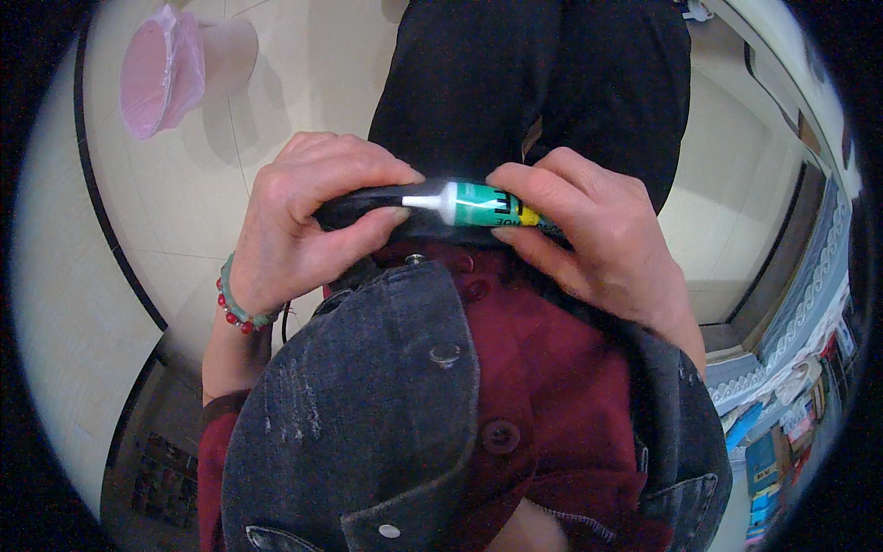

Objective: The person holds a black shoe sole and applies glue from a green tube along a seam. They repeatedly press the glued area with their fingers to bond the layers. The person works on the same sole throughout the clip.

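A squeeze tube (480,204), green with a yellow band and a white tapered nozzle, lies sideways in front of my waist. Its body is gripped by my right hand (589,221), thumb below and index finger above, and the tube's right end is hidden in the palm. My left hand (308,212) is closed in a pinch round the nozzle end, with thumb and index finger on either side of the tip. Something dark (354,206) shows between those fingers, in line with the white nozzle; whether it is a cap I cannot make out.
My black trousers (469,83) lie behind the tube. On the pale tiled floor (313,55) at the far left is a bin (161,74) with a pink liner. At the right are a light blue lace-edged cloth (786,340) and several books (768,460).
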Tool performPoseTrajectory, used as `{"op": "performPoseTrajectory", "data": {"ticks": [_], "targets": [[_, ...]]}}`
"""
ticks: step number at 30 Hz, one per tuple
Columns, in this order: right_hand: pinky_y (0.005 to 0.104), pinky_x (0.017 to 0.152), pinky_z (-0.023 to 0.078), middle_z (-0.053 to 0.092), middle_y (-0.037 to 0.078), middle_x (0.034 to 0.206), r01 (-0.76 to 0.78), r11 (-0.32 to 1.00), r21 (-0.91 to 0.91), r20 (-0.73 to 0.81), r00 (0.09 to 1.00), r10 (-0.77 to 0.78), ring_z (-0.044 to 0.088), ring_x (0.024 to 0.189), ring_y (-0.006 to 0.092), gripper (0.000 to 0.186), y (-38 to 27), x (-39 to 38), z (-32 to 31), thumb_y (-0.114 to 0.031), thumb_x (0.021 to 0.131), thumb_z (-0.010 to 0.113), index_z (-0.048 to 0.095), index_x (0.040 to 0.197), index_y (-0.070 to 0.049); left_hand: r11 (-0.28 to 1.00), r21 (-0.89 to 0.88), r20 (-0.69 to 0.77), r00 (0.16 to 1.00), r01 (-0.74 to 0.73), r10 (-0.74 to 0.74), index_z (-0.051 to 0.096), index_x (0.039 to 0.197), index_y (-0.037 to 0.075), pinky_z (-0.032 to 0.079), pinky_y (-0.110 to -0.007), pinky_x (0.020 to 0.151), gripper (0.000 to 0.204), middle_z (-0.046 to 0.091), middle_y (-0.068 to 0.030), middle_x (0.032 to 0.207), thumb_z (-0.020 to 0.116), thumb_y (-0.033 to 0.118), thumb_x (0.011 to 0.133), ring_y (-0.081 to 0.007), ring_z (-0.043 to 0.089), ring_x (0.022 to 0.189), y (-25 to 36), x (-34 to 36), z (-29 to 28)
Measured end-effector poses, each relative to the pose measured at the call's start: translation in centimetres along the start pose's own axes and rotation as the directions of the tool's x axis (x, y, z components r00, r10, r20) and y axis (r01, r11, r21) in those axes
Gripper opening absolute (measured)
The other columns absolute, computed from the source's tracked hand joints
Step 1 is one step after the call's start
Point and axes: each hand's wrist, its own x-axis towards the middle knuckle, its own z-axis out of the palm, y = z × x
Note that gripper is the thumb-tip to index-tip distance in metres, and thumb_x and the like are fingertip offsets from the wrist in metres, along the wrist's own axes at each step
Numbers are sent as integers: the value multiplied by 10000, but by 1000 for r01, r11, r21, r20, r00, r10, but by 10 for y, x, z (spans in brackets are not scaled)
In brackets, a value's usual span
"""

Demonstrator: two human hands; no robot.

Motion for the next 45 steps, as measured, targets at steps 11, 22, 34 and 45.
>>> {"op": "performPoseTrajectory", "data": {"ticks": [11, 22, 34, 45], "targets": [[382, 619, 507, 589, 80, 817, -35, 967, -252, 12, 999, 39, 626, 718, 270, 431, -25, -10, -9, -108, 741, 813, 669, 1146, -89, 1000, 10, -24, 1000, -4, 5, 741, 980, 67, 477, -367, 879, 243, 734, -75, 911, 760, 114, 742, -245, 698, 885, 7, -4, 7], [386, 602, 503, 570, 75, 791, 8, 980, -198, -6, 1000, -9, 617, 690, 266, 429, -23, -7, -3, -110, 737, 815, 660, 1137, -93, 1000, 19, -25, 1000, 2, -1, 742, 973, 67, 478, -367, 879, 231, 733, -70, 908, 759, 116, 749, -240, 694, 887, 8, -3, 11], [388, 612, 485, 575, 91, 793, -31, 965, -261, 25, 999, 39, 609, 701, 290, 412, -7, -20, -14, -105, 771, 796, 652, 1156, -79, 999, -26, -24, 999, 28, -28, 744, 967, 51, 476, -365, 879, 221, 731, -84, 910, 757, 112, 755, -247, 688, 877, 4, -3, 9], [379, 639, 503, 580, 70, 810, 20, 985, -169, -14, 1000, -23, 626, 732, 270, 361, -13, 0, 10, -165, 785, 795, 671, 1120, -118, 999, 4, -11, 999, 42, -42, 749, 962, 50, 488, -362, 874, 216, 736, -83, 914, 750, 114, 755, -247, 695, 891, 2, -3, 8]]}}
